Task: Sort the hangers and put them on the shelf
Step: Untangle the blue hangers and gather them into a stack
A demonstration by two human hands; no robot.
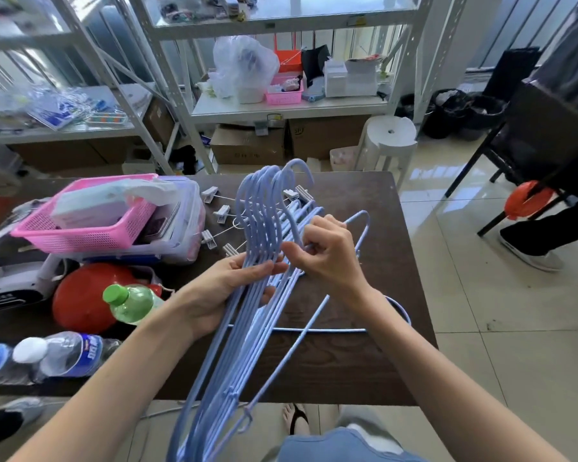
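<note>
Several light blue hangers (259, 215) are stacked together, hooks pointing away from me, their lower ends hanging past the table's near edge. My left hand (224, 295) grips this bundle from underneath at the necks. My right hand (324, 251) pinches the neck of one blue hanger at the right side of the bundle. Another blue hanger (357, 235) lies spread on the dark wooden table (357, 368) under my right hand. White wire clip hangers (219, 215) lie on the table behind the bundle. The white metal shelf (291, 110) stands beyond the table.
A pink basket (80, 225) on a clear box, a red round object (80, 295), a green bottle (131, 301) and water bottles (60, 355) crowd the table's left. Cardboard boxes and a white stool (389, 141) stand behind. Another person's leg and a chair are at right.
</note>
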